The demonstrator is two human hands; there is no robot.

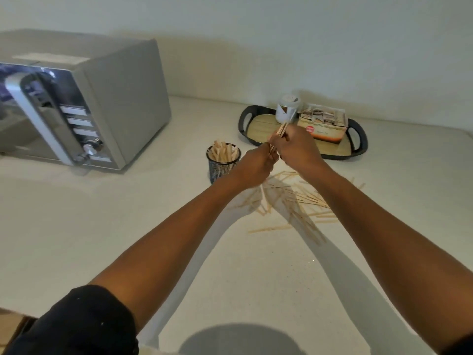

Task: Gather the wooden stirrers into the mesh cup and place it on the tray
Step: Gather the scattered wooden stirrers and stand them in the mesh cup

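A black mesh cup (223,163) stands on the white counter, with several wooden stirrers upright in it. My left hand (254,167) and my right hand (297,147) meet just right of the cup, both closed around a small bundle of stirrers (280,133) that points up and away. A loose pile of stirrers (289,198) lies scattered on the counter below my hands. The black-rimmed tray (361,139) with a wood-look base sits behind my hands, at the back right.
On the tray stand a white jar (288,110) and an open box of tea bags (323,124). A silver microwave (84,103) fills the left side. The counter ends at the wall behind the tray.
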